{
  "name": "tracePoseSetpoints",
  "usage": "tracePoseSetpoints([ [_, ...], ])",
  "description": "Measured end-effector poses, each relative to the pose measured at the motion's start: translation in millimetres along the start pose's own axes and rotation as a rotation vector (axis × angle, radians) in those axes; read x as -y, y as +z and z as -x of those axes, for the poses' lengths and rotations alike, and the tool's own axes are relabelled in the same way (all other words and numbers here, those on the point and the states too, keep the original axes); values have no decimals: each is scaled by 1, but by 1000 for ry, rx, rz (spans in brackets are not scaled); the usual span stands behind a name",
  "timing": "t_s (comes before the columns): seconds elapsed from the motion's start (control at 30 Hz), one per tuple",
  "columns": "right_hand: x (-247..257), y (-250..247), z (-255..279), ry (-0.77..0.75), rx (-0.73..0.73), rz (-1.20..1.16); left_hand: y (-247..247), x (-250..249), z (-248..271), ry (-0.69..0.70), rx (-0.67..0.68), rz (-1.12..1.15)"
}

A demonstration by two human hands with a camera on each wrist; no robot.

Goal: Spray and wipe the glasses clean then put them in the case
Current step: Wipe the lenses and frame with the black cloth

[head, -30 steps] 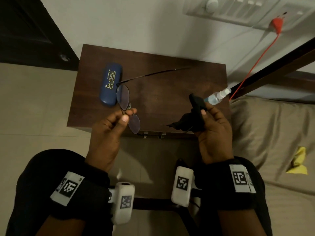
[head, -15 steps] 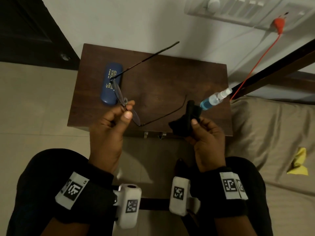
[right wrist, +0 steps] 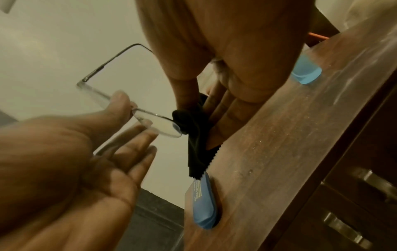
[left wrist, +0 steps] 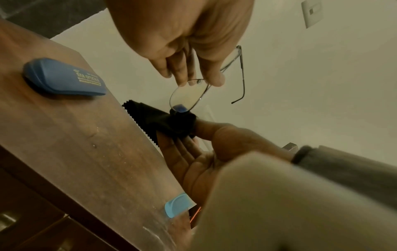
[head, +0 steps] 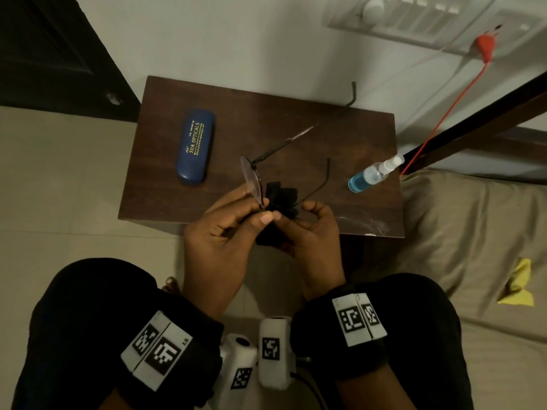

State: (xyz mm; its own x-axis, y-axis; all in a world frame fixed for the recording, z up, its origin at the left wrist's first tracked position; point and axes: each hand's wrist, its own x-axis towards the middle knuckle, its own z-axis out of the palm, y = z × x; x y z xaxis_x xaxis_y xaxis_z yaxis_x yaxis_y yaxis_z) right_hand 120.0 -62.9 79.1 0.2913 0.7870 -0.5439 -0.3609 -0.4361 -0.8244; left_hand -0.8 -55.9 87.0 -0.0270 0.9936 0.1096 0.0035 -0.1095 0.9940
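My left hand (head: 258,209) pinches thin metal-framed glasses (head: 251,178) at the bridge, holding them above the front edge of the wooden table (head: 165,184) with both temples unfolded. My right hand (head: 288,219) grips a black cloth (head: 281,197) and presses it round the outer edge of one lens (left wrist: 186,95). In the right wrist view the cloth (right wrist: 194,135) hangs from the lens (right wrist: 160,124). A shut blue glasses case (head: 194,146) lies on the left of the table. A spray bottle (head: 371,175) of blue liquid lies on its side at the right.
The small table stands against a white wall, with a dark door (head: 44,48) to the left. A bed with a tan sheet (head: 473,232) and a yellow scrap (head: 518,285) lies to the right. A red cable (head: 444,113) runs down from a wall socket.
My hands have come together over the table's front edge. The glasses swung to the right, and the cloth, held apart before, now touches one lens.
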Motion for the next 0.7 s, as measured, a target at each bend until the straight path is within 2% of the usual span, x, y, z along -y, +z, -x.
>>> tracePoseSetpoints([
  [0.13, 6, -6, -5, 18, -65, 37, 0, 1, 2, 18, 47, -75],
  [0.3, 21, -21, -17, -21, -255, 4, -5, 1, 3, 66, 49, -155],
  [0.43, 22, -24, -17, 4, -247, 39, -2, -4, 2, 86, 73, -148],
  [0.57, 12, -25, -12, 129, -151, 3, -4, -5, 2, 111, 108, -193],
  [0.7, 11, -41, -22, 119, -268, 18, -15, -2, 3, 122, 153, -222],
])
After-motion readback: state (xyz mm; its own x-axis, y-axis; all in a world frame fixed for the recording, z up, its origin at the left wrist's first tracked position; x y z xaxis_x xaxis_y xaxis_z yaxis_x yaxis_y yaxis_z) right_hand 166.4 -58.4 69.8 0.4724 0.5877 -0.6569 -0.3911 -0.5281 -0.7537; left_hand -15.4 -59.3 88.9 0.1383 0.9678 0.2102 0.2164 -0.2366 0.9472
